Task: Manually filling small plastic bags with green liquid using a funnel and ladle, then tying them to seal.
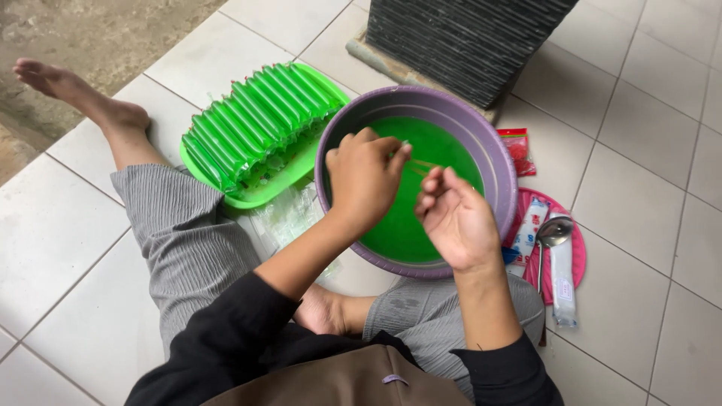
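Note:
My left hand (366, 179) and my right hand (453, 218) are held together over a purple basin (496, 162) full of green liquid (402, 229). Between their fingertips they pinch a thin, clear plastic tube bag (418, 164), stretched between the two hands. Left of the basin sits a green tray (256, 197) holding several long tube bags filled with green liquid (252, 120), laid side by side.
Empty clear bags (289, 214) lie between tray and basin. A pink plate (577, 256) on the right holds a metal ladle (551, 237) and white packets. A small red packet (518, 148) lies by a dark ribbed pillar (459, 41). My legs rest on white floor tiles.

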